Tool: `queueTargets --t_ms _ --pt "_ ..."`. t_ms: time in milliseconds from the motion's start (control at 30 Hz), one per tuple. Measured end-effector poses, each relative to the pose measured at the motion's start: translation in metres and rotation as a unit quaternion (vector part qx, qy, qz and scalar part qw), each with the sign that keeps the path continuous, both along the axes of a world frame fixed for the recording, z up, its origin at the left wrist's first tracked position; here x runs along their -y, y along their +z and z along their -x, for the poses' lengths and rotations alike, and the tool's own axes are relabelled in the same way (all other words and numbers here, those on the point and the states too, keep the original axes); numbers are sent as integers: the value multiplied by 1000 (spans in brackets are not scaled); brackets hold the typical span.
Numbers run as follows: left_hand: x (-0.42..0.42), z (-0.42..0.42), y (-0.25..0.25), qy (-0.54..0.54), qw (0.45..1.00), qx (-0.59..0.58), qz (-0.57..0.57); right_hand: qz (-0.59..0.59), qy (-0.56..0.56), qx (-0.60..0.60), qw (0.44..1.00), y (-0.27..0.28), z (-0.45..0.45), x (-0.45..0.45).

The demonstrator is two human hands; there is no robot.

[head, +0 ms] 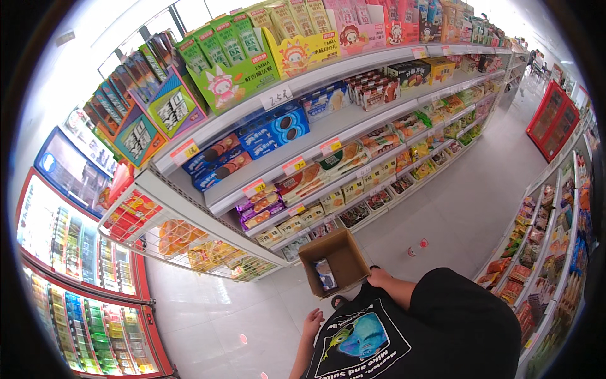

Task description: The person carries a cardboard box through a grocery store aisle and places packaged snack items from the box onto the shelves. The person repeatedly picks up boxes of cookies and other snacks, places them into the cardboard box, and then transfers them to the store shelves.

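Note:
My right hand (377, 277) grips the near right edge of an open cardboard box (310, 253). Inside the box, against its left side, lies one dark blue and white packet (325, 275). Lower down, my left hand (313, 321) hangs free, its fingers loosely bent and apart, holding nothing. A sandal-clad foot (339, 301) shows just below the box. Beyond the box stands a shelf unit whose second tier bears blue biscuit boxes (274, 130), brown-wrapped snack packs (378, 90) and a bare stretch of shelf board (236, 182).
Snack display boxes (236, 71) line the top shelf. A wire basket (180, 263) with bagged snacks juts from the shelf end. Drink coolers (85, 293) glow at left. Stocked shelves (535, 265) border the aisle at right; a red cabinet (553, 121) stands farther along.

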State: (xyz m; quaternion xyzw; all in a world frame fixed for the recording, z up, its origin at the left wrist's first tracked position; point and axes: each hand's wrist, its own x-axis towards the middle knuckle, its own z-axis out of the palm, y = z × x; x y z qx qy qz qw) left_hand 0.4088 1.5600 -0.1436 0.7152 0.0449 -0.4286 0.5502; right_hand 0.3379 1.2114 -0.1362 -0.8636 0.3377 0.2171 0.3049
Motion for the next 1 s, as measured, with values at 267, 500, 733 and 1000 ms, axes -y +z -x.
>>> queueTargets --t_ms 267,500,733,1000 --pt "15 -1 -23 9 997 65 27 -30 36 127 991 -47 24 28" --pt "43 -29 20 -44 997 -39 -49 -25 8 96 995 -10 58 38" --pt "79 -55 24 -211 977 23 -12 -15 -60 118 991 -9 87 64" --pt "162 -69 80 -138 989 35 32 -75 -18 160 984 -26 52 121"
